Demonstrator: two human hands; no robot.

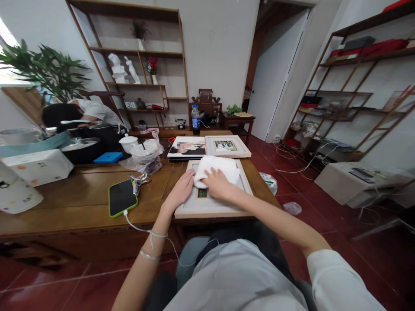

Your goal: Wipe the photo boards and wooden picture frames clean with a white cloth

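A pale wooden picture frame (244,180) lies flat near the front edge of the wooden table. Over its middle sits a folded white towel (223,166), hiding most of the picture. My right hand (218,183) grips the towel from above, fingers bent into it and pressing it onto the frame. At the frame's left side, my left hand (183,186) lies flat with fingers stretched forward, its fingertips by the towel's edge. Just behind stand a second framed picture (226,146) and a white photo panel (186,147), both lying flat.
Left on the table (158,207) are a phone (122,197) with a cable running past my left wrist, a blue box (108,157), a white lidded pot (128,143) and a tissue box (39,166). A bottle (195,119) stands behind. Another person (94,112) leans over at far left.
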